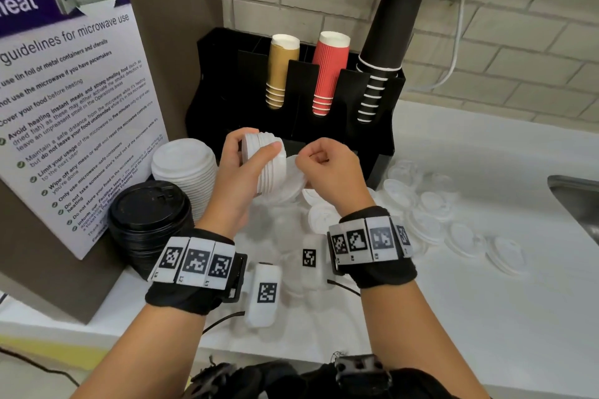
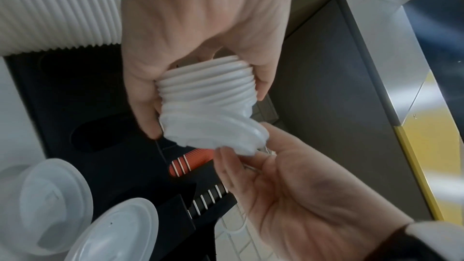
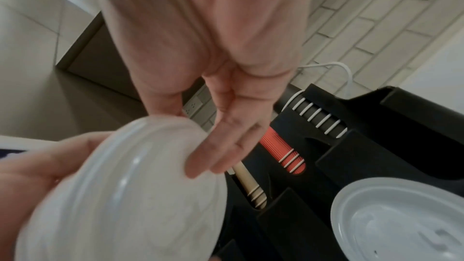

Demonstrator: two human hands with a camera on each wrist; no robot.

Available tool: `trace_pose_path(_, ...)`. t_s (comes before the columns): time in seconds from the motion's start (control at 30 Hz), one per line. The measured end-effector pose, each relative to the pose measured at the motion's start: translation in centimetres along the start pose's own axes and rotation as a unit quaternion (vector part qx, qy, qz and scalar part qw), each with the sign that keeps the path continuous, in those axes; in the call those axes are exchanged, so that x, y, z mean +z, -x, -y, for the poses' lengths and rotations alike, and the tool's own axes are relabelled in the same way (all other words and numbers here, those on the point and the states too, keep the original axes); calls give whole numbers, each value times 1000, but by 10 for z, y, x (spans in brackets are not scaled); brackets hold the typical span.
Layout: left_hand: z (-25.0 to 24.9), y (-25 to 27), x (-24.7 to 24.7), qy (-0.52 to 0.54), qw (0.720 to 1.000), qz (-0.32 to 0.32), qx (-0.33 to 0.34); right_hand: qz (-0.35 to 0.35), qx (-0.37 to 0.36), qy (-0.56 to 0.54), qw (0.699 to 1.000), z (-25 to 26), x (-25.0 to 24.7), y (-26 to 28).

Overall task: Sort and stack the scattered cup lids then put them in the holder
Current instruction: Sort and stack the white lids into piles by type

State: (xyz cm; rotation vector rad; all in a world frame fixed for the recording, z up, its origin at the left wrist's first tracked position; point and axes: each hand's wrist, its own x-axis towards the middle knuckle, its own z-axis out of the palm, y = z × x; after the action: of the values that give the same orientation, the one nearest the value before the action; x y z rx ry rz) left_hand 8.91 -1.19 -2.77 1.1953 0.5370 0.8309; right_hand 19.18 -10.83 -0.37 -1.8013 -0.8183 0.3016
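While the stack of white lids [image 1: 264, 165] is held on its side above the surface [image 1: 486, 317], the outermost lid [image 2: 216, 132] sits askew on its open end and is not yet nested. If it is pressed on crooked, it could jam or pop off; squeezing the ribbed stack harder could buckle the thin rims. The left hand [image 1: 241, 172] wraps the stack, thumb on the near side, fingers [image 2: 262, 78] curled over the far side. The right hand [image 1: 327, 172] touches the askew lid with its fingertips [image 3: 200, 166]; whether they pinch the rim or only push cannot be told. Loose lids [image 1: 434, 204] lie scattered on the surface, right of the black holder [image 1: 382, 139].
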Motion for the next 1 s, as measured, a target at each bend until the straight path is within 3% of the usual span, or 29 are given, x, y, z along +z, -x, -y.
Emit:
trace_pose_path(0.1, -2, 1, 2, 18, 1000, -6, -8, 24, 8, -89, 996, 2, 2, 5)
trace_pose_path(0.17, -5, 0, 1, 39, 999, -12, -15, 76, 8, -133, 988, 2, 1, 7)
trace_pose_path(0.33, -10, 0, 2, 70, 997, -1, -36, 169, -45, -100, 980, -2, -5, 11)
trace_pose_path(0.77, -15, 2, -6, 21, 992, 91, -87, 169, -36, -149, 974, -11, -8, 7)
trace_pose_path(1.0, -10, 5, 2, 44, 994, 70, -77, 150, -39, -148, 977, -13, -6, 10)
